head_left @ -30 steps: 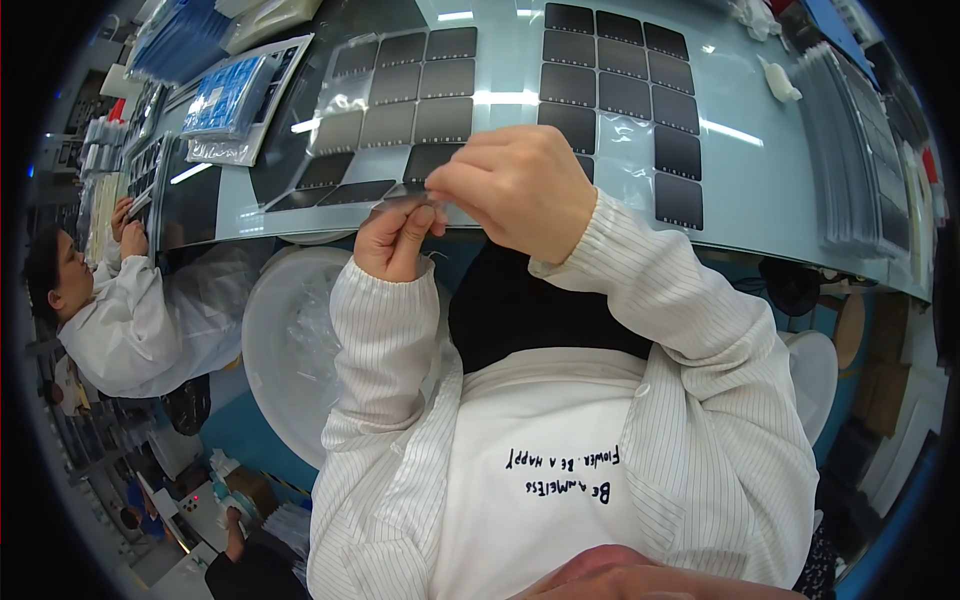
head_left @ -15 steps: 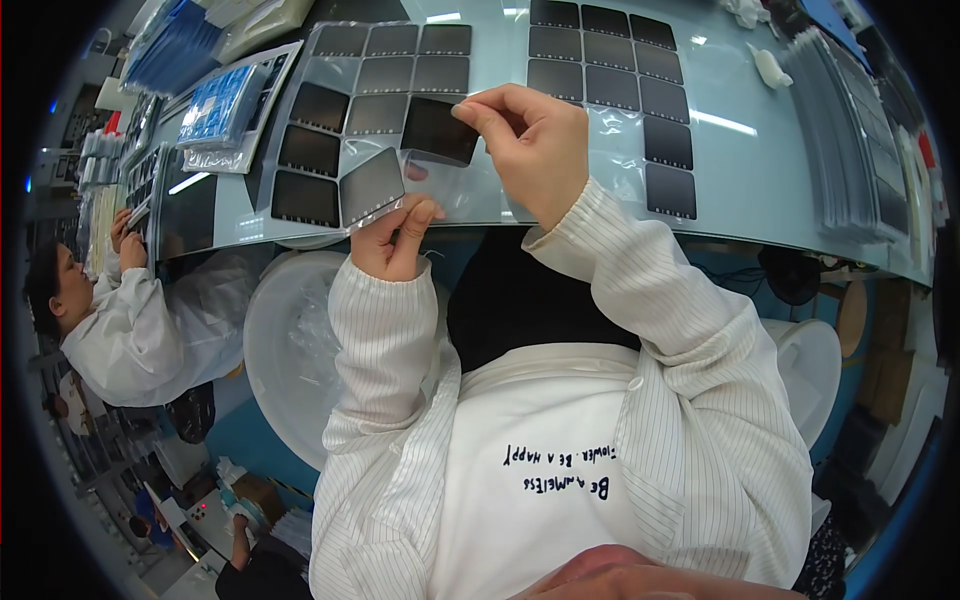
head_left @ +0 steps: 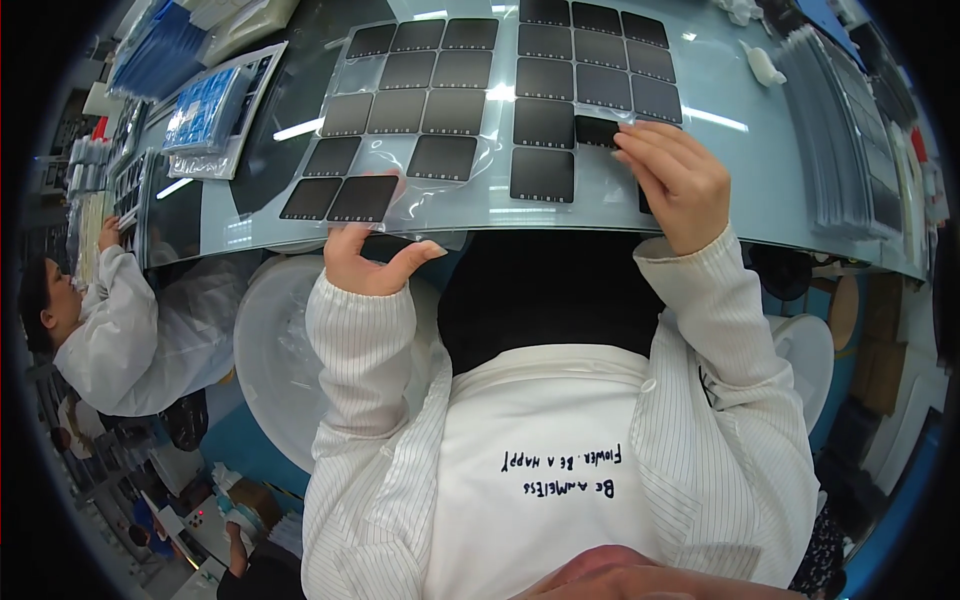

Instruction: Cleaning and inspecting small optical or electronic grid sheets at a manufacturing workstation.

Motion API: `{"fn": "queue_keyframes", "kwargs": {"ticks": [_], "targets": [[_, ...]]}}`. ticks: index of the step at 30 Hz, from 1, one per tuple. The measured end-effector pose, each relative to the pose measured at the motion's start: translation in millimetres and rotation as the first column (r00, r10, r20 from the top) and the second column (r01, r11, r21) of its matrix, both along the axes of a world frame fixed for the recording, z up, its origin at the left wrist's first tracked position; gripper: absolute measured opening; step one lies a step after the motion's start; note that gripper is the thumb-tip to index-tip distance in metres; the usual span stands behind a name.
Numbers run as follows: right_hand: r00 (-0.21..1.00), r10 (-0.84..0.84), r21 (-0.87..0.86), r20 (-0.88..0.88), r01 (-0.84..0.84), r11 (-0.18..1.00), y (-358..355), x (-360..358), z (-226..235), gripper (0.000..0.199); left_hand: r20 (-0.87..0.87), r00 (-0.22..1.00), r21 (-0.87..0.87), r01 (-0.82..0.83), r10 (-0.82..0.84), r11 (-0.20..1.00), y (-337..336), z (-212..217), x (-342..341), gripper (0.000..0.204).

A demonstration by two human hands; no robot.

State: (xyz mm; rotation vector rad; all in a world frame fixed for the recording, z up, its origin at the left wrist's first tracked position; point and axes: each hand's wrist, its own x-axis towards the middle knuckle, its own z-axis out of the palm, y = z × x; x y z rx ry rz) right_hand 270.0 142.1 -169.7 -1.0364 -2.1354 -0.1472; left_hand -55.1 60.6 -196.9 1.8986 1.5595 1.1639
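A clear plastic sheet (head_left: 384, 147) bearing rows of dark, square-cornered panels lies in front of me on the left. My left hand (head_left: 370, 265) is at its near edge, fingers partly beneath the film and thumb stretched away from it, just below a dark panel (head_left: 362, 199). Over a second group of dark panels (head_left: 542, 176) on the right, my right hand (head_left: 682, 180) pinches a small dark panel (head_left: 596, 131) at its right edge between thumb and fingertips. That panel sits beside the others in its row. My right hand hides part of the panels behind it.
Blue-and-clear packets (head_left: 207, 112) lie at the left, near stacked plastic sleeves (head_left: 150, 55). A thick stack of clear sleeves (head_left: 835, 140) stands at the right, with a white tube (head_left: 764, 63) nearby. A white bin (head_left: 285, 350) is below the glass table (head_left: 480, 205). Another person (head_left: 110, 310) works at left.
My right hand has moved right, carrying a dark panel from the left sheet to the right group. My left thumb has come off the left sheet, which now lies flatter.
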Motion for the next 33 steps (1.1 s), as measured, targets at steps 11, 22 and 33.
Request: {"fn": "queue_keyframes", "kwargs": {"ticks": [11,22,33], "targets": [[0.989,-0.063,0.043,0.134,0.058,0.997,3,2,-4,0.012,0.254,0.960,-0.149,-0.079,0.115,0.986,-20,-19,-32,0.040],[0.984,-0.049,0.035,0.173,0.044,0.998,5,3,-3,0.012,0.704,0.654,-0.353,-0.017,0.277,0.936,-15,16,-10,0.031],[0.997,0.025,-0.083,0.077,-0.018,0.996,-18,-17,35,0.020,0.602,0.682,-0.477,-0.109,0.414,0.872,-18,26,0,0.023]]}}
